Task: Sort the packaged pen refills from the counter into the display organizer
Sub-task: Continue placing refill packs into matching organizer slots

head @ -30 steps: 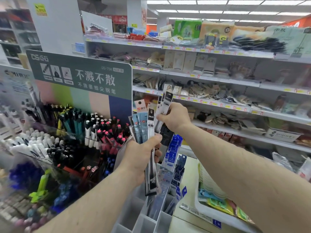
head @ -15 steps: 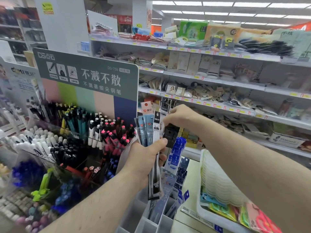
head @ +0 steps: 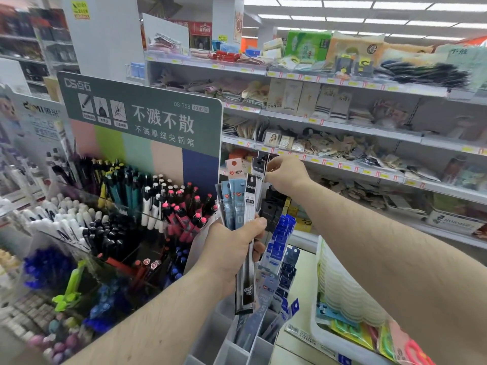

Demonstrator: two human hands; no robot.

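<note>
Black and blue refill packs (head: 243,206) fan upright in our left hand (head: 232,255), fingers clenched round them above the grey organizer (head: 210,338). Our right hand (head: 286,172) pinches the top of 1 black pack (head: 258,169).

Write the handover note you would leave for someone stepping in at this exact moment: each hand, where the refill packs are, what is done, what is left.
Left hand: grips a fanned bundle of refill packs, held upright above the display organizer.
Right hand: pinches the top of one black-headed pack at the back of the bundle.
Done: some packs already stand in the organizer's slots, with blue-carded packs in the rows behind.
Left: pull the pinched pack free, find its matching slot, then sort the remaining packs from the bundle. Whether more packs wait on the counter cannot be told.
</note>
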